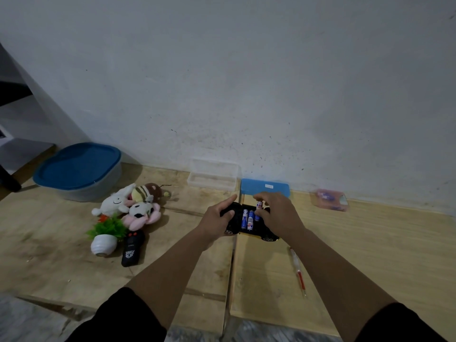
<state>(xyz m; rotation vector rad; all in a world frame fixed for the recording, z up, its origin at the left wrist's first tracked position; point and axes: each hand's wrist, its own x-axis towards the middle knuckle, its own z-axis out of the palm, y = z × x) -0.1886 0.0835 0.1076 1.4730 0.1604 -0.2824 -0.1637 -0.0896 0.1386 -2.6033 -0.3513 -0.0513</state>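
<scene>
The left hand grips the toy car. Two batteries sit inside, and the right hand pinches the third battery, not yet seated.

Worn on the head, a single wide-angle view. Looks forward and down onto the toy car from above and behind, near it. Faces the white wall just beyond the car; takes in wooden boards either side of the car.

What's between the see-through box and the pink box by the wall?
A flat blue case lies between the see-through box and the pink box; the head view shows it.
</scene>
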